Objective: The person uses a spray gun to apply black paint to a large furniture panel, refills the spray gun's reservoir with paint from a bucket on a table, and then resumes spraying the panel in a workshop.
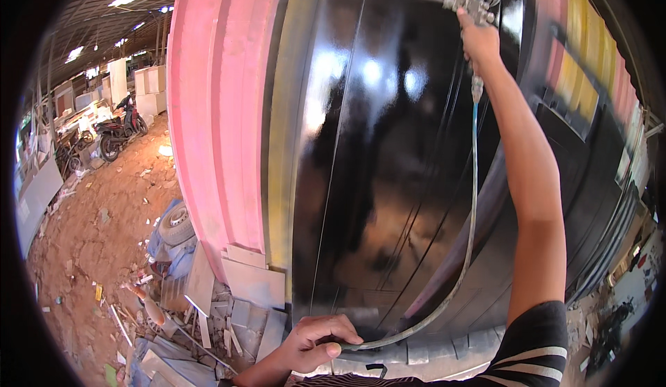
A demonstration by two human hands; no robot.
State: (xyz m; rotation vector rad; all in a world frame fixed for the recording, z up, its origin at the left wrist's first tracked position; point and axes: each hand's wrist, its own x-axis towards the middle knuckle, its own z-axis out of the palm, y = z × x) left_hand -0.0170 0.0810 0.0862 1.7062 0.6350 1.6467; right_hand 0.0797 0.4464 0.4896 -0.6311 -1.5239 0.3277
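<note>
My right hand (480,43) is raised high and closed around the handle of a metal spray gun (474,5). A faint mist comes off the gun's nozzle toward the left. Before it stands a tall, glossy black panel (388,144) with bright reflections and thin vertical lines. From the bottom of the handle a thin hose (474,192) hangs down and curves left. Low in the picture, my left hand (318,342) pinches this hose between thumb and fingers, away from the panel.
Pink corrugated metal sheeting (218,95) with a yellow strip (281,151) borders the panel's left side. A tyre (176,224), board offcuts (257,283) and debris lie at lower left. A motorbike (119,129) stands farther back on the dirt floor (104,220).
</note>
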